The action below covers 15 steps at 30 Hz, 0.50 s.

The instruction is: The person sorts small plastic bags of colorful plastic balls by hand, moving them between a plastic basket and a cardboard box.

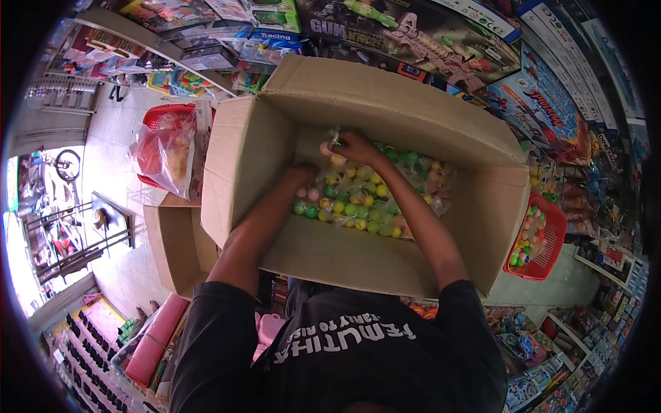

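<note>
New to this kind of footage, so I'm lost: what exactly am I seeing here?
It is one picture from a camera worn on a person's head, looking down; the wide lens bends the edges. No machine: the two bare arms are the wearer's own. They reach into a cardboard box holding a clear bag of small coloured balls. The right hand seems to close its grip on the bag's top; the left hand rests on the bag, grip unclear. Toy shelves stand around, and a red basket of balls sits at the right.
</note>
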Tool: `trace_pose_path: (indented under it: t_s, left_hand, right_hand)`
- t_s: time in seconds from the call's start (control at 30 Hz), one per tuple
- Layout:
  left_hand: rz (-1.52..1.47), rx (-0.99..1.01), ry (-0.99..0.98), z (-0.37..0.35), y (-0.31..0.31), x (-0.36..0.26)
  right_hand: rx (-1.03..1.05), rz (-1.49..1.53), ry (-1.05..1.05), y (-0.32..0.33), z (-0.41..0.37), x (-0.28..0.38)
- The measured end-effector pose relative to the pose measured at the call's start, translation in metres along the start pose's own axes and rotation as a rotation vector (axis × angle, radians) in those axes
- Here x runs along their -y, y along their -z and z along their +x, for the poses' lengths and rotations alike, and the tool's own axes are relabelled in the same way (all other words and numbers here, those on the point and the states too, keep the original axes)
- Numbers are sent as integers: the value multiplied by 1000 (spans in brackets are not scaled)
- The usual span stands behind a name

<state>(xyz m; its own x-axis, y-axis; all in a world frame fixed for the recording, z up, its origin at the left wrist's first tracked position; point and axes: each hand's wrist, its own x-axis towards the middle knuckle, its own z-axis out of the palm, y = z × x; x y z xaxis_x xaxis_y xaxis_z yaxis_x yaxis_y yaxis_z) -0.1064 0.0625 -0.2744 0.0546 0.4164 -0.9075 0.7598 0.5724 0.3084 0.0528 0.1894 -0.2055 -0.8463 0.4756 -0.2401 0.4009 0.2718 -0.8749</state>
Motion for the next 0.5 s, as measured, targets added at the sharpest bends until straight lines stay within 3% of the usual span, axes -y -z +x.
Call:
trace_pose_path:
  t_s: [0.07,0.13,0.2,0.27,0.33,0.5]
  left_hand:
    - [139,19,-170,-6,5,3]
    - [44,41,-80,-21,6,0]
    - [-47,54,5,-41,12,-13]
    - [150,178,-107,-60,14,-27]
    - [248,206,-97,-30,-3,-4]
    - [548,315,-74,-11,-15,5]
  right_hand:
    - [-5,10,-50,-7,7,-1]
    - [-111,14,-11,-13,12,2]
    - [-65,-21,-38,-24,22,4]
    - [-20,-58,-65,-38,30,-6]
    - [-47,-327,56,-55,39,-19]
    - [86,-250,5,-76,30,-8]
